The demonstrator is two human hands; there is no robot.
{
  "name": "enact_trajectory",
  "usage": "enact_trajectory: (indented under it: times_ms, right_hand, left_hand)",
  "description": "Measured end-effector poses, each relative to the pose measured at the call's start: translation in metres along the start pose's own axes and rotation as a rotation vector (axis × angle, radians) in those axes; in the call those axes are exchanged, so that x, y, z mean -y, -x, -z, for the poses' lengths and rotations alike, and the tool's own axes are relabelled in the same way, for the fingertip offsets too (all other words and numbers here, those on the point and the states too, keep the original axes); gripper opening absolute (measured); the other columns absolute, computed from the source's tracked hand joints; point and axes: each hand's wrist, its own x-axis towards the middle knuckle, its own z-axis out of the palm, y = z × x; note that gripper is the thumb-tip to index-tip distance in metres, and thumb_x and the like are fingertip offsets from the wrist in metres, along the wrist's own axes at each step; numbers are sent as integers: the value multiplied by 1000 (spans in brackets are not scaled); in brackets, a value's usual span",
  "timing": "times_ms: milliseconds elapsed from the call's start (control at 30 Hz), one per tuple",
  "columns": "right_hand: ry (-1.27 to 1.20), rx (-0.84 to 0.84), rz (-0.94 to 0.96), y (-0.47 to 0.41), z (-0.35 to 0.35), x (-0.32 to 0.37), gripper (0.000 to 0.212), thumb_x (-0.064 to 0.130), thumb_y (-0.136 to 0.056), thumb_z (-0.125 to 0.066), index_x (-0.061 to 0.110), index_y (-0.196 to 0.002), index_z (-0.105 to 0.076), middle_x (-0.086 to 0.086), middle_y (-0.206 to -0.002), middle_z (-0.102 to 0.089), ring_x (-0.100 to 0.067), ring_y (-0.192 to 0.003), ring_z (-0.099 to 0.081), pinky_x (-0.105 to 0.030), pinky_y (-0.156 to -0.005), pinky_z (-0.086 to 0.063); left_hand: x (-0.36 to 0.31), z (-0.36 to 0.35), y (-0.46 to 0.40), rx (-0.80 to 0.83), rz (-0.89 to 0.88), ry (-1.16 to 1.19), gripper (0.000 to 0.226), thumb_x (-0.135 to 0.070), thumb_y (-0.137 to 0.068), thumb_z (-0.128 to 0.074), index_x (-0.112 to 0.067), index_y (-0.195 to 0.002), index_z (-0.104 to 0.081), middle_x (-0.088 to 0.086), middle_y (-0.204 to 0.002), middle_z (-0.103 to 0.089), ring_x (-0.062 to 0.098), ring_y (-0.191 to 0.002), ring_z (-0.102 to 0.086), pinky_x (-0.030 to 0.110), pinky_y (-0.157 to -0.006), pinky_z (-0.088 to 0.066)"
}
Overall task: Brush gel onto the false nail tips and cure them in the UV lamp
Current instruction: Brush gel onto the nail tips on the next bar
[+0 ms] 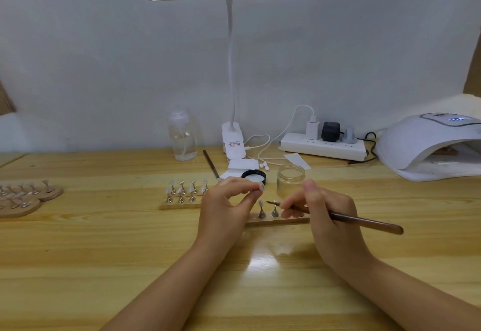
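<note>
Centrally, slim wooden brush (338,216), glossy tip (261,187).

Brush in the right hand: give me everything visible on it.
The brush is slim, with a dark brown, wood-like handle that widens toward its rounded back end at the right. Its thin dark tip points left, hovering just above two small metal stands on the near wooden strip; contact is not visible. It lies nearly level, tilted slightly up at the tip. The right hand pinches it near the front, pen-style, fingers curled around it.
</note>
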Motion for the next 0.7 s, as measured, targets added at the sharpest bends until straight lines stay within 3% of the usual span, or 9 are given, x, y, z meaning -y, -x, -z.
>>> enact_trajectory:
  times_ms: [133, 233, 400, 567, 700]
  right_hand:
    - [116, 31, 43, -3, -1, 1, 34, 42, -87, -32, 33, -79, -63, 18, -77, -65, 2, -79, -61, -9, -67, -43]
    - [-9, 38, 6, 1, -1, 1, 43, 43, -88, -33, 25, -69, -67, 6, -67, -68, -4, -67, -63, -17, -63, -47]
    - [121, 34, 52, -2, 0, 2, 33, 42, -87, -33, 34, -77, -63, 17, -75, -65, 0, -77, -61, -12, -65, -44]
    - [-1, 27, 38, 0, 1, 0, 42, 41, -88, -35, 22, -67, -67, 4, -66, -67, -6, -63, -62, -21, -60, -49]
    - [161, -15, 79, -6, 2, 1, 13, 38, -85, -53, 30, -86, -62, 15, -81, -65, 2, -80, -60, -7, -67, -44]
  left_hand:
    - [2, 0, -1, 8, -25, 6, 28, -4, -72, -73, -31, -78, -70, -15, -79, -67, 2, -79, -63, 12, -76, -47]
    - [2, -1, 0, -8, -31, 15, 28, -4, -71, -73, -31, -79, -70, -19, -76, -66, 4, -80, -64, 14, -77, -47]
    - [4, -1, 0, -5, -50, 20, 33, -4, -71, -73, -36, -78, -68, -21, -75, -66, 5, -80, -64, 13, -77, -47]
    - [4, -2, 0, -3, -45, 30, 32, -4, -72, -73, -35, -78, -69, -21, -73, -66, 2, -80, -63, 11, -76, -45]
    - [2, -1, -1, 10, -74, 24, 33, -8, -70, -74, -41, -76, -67, -30, -72, -65, -3, -80, -63, 12, -76, -46]
